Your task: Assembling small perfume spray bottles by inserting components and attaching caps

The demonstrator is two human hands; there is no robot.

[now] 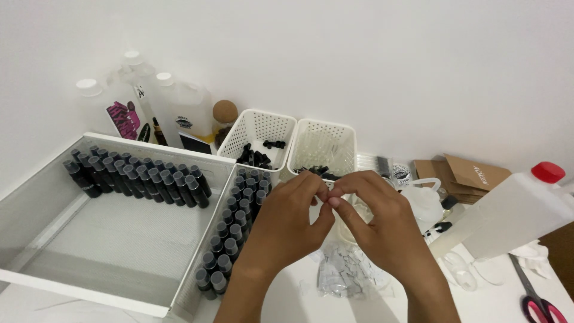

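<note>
**What the view leaves out**

Whatever the left hand and right hand pinch between their fingertips is too small to make out. The scissors are cut off by the bottom edge. The hands hide part of the clear plastic bag and the row of small bottles.

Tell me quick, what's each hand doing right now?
Left hand: fingers pinched shut on something tiny; what it is cannot be told.
Right hand: fingers pinched at the same spot, fingertips meeting the left's; what it holds cannot be told.
</note>
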